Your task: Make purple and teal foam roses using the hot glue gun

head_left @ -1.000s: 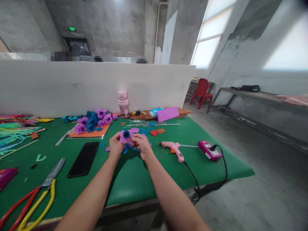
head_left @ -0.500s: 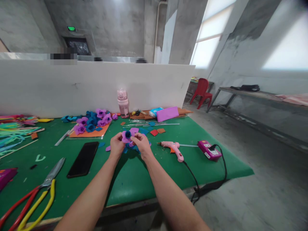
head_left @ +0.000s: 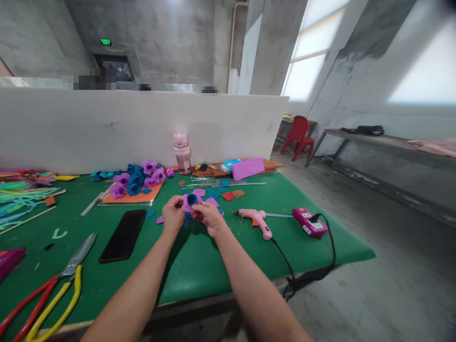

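Purple foam: a small flower (head_left: 190, 201) w/ a rolled blue centre, purple petals wrapped round it, held up just above the green table (head_left: 199, 266), mid-bench, centre of view.
Left hand (head_left: 173, 216): fingers curled in narrow, thumb and fingertips pinching the flower's left side from below.
Right hand (head_left: 210, 217): also closed down tight, fingertips on the flower's right side and base; both hands touch it at once, knuckles nearly meeting.
Under hands: loose blue and purple petal scraps (head_left: 213, 202) on the cloth, partly hidden by the fingers.
Right of hands: pink glue gun (head_left: 257, 219) lying on its side, nozzle toward the hands, black cord running off the table edge; pink power strip (head_left: 309, 222) just beyond it.
Left of hands: black phone (head_left: 123, 229) flat, face up; nearer the front edge, scissors (head_left: 53, 287) w/ red and yellow handles.
Behind: finished purple and blue flowers (head_left: 137, 178) heaped on an orange sheet (head_left: 133, 197), pink bottle (head_left: 182, 151) upright against the white partition (head_left: 89, 128).
Far left: bundle of coloured sticks (head_left: 19, 194).
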Tool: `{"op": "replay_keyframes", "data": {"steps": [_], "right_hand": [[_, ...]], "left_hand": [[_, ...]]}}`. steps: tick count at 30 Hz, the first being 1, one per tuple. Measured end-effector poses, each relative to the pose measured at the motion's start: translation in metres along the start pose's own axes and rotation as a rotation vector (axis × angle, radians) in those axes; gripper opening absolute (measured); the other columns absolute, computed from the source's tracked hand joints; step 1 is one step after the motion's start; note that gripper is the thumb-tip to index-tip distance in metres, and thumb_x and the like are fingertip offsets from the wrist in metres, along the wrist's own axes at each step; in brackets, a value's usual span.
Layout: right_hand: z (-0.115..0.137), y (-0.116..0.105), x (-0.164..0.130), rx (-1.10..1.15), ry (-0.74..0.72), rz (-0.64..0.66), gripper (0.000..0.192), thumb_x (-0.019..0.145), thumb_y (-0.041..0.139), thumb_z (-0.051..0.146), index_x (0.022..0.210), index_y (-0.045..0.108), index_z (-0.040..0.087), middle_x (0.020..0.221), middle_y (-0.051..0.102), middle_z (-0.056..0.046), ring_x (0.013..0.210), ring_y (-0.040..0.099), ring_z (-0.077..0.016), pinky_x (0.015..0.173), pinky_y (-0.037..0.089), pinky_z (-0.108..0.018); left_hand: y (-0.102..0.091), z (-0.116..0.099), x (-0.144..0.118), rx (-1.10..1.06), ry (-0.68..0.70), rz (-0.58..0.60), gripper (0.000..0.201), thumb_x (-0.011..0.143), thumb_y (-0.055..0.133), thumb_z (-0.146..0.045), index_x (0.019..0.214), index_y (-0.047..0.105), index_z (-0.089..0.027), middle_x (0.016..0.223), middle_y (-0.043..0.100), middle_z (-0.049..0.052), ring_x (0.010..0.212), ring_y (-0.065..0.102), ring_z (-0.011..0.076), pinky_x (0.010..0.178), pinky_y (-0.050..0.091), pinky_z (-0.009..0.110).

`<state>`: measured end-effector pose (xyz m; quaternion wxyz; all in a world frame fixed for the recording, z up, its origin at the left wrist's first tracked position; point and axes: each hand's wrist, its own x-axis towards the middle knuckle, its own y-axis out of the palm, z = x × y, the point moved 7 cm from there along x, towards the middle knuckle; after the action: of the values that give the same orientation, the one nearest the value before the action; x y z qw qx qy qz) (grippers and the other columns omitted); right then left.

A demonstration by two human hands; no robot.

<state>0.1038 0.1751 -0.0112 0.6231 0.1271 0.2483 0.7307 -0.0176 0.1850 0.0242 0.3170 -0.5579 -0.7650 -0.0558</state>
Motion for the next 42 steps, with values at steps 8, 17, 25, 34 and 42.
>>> {"op": "replay_keyframes", "data": {"steps": [8,17,25,34,42], "right_hand": [[-0.001,-0.001,0.001,0.045,0.000,0.009,0.023,0.050,0.076,0.029,0.061,0.061,0.015,0.050,0.056,0.004,0.046,0.047,-0.0056,0.054,0.041,-0.021],[0.000,0.000,0.001,0.115,-0.006,0.013,0.025,0.046,0.078,0.026,0.061,0.061,0.015,0.047,0.053,0.007,0.046,0.046,-0.0051,0.055,0.041,-0.020],[0.013,-0.013,0.001,-0.033,-0.111,-0.136,0.021,0.057,0.070,0.035,0.062,0.062,0.016,0.057,0.061,0.003,0.047,0.049,-0.0061,0.051,0.040,-0.020],[0.030,-0.014,-0.003,-0.199,-0.368,-0.236,0.016,0.059,0.068,0.031,0.064,0.064,0.016,0.057,0.060,0.002,0.050,0.049,-0.0087,0.052,0.039,-0.022],[0.029,-0.016,-0.002,-0.250,-0.398,-0.220,0.016,0.063,0.066,0.031,0.065,0.067,0.015,0.058,0.063,0.000,0.052,0.051,-0.0101,0.053,0.039,-0.023]], "left_hand": [[-0.002,-0.002,0.000,0.020,0.026,-0.028,0.008,0.066,0.058,-0.024,0.064,0.061,-0.017,0.061,0.055,-0.003,0.058,0.049,0.0101,0.057,0.039,0.019],[0.000,-0.001,-0.001,0.005,-0.003,-0.005,0.006,0.065,0.057,-0.021,0.063,0.060,-0.016,0.060,0.054,-0.004,0.057,0.047,0.0092,0.055,0.037,0.019],[0.002,0.008,0.001,-0.082,-0.070,-0.001,0.005,0.061,0.058,-0.019,0.064,0.061,-0.016,0.054,0.052,-0.006,0.052,0.044,0.0088,0.053,0.036,0.018],[0.007,0.008,0.000,-0.151,-0.124,0.063,0.009,0.060,0.059,-0.019,0.067,0.064,-0.015,0.057,0.058,-0.005,0.053,0.048,0.0096,0.051,0.037,0.019],[0.008,0.008,0.001,-0.120,-0.105,0.066,0.010,0.061,0.060,-0.020,0.067,0.065,-0.015,0.057,0.057,-0.005,0.053,0.048,0.0093,0.051,0.037,0.019]]}}
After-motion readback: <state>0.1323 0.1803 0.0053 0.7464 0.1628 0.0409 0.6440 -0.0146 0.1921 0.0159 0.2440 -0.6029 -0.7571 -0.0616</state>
